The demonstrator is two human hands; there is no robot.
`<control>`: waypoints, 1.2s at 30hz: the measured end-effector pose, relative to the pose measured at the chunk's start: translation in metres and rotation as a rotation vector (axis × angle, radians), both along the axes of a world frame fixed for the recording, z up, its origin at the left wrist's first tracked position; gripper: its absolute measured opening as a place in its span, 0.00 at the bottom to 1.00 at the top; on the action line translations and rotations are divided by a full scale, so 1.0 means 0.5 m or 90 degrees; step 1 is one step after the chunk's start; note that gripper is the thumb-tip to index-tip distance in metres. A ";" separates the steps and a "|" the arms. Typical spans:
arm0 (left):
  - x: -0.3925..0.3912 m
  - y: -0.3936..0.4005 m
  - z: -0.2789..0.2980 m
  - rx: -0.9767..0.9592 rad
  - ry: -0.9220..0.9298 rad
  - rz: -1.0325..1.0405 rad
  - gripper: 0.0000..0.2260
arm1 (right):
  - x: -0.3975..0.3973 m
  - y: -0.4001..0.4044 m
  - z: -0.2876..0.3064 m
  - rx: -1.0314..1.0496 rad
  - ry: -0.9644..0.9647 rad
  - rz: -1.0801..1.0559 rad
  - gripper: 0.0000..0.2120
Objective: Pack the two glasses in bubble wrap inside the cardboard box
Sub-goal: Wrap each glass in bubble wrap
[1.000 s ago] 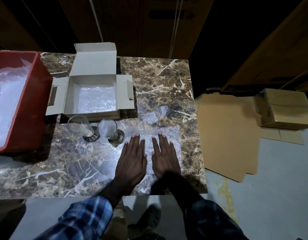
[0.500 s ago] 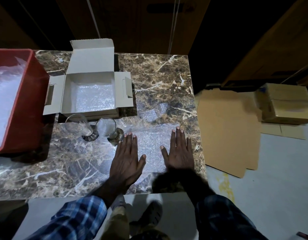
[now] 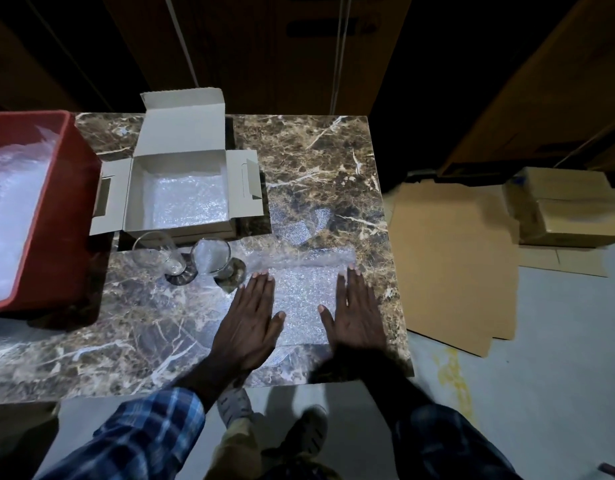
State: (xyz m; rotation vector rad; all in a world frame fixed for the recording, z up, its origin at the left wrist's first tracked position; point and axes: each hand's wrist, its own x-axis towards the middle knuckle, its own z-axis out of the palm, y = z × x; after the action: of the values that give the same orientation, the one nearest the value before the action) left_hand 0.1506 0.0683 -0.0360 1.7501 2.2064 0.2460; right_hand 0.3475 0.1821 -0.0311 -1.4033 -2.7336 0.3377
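We see both hands flat on the bubble wrap sheet [image 3: 301, 303] spread on the marble table [image 3: 316, 161]; left hand [image 3: 249, 323] at 6 o'clock of frame centre, fingers straight and together, palm down on the sheet's left edge, gripping nothing; right hand [image 3: 358, 313] at about 5 o'clock, fingers straight, thumb splayed inward, pressing the sheet's right edge, gripping nothing; bare wrap shows between the two hands; the two glasses stand upright just off the left hand at its 10–11 o'clock: left glass [image 3: 157, 254] and right glass [image 3: 212, 259], side by side, bases near each other, whether touching we cannot tell; cardboard box [image 3: 181, 192] sits open directly at 12 o'clock of the glasses, flaps out, floor lined with bubble wrap; red bin [image 3: 57, 220] at 9 o'clock holds more wrap; flat cardboard sheets [image 3: 451, 258] lie on the floor at 3 o'clock.
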 end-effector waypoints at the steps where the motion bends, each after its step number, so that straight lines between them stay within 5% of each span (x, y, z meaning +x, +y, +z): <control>1: 0.000 -0.006 0.000 -0.001 -0.011 0.007 0.29 | -0.006 -0.012 0.006 0.020 0.028 0.035 0.34; 6: -0.013 -0.009 0.006 0.020 -0.025 -0.012 0.27 | -0.048 -0.115 0.019 0.047 0.182 0.279 0.23; 10: -0.036 -0.002 0.011 0.014 -0.016 -0.050 0.29 | -0.052 -0.135 0.002 0.058 0.158 0.257 0.10; 19: -0.043 -0.056 0.054 -0.007 0.013 -0.196 0.37 | 0.063 -0.056 0.024 0.074 0.268 0.185 0.11; 27: -0.001 -0.045 0.047 0.041 0.128 -0.209 0.28 | 0.062 -0.108 0.015 0.000 0.198 0.220 0.22; 36: -0.009 -0.049 0.053 0.071 0.120 -0.203 0.29 | 0.064 -0.114 0.020 -0.115 0.266 0.104 0.14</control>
State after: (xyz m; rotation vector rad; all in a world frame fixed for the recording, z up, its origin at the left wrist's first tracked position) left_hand 0.1459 0.0438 -0.0095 2.2350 2.0249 0.1370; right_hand 0.3795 0.1250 -0.0211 -0.9986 -2.5172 0.8032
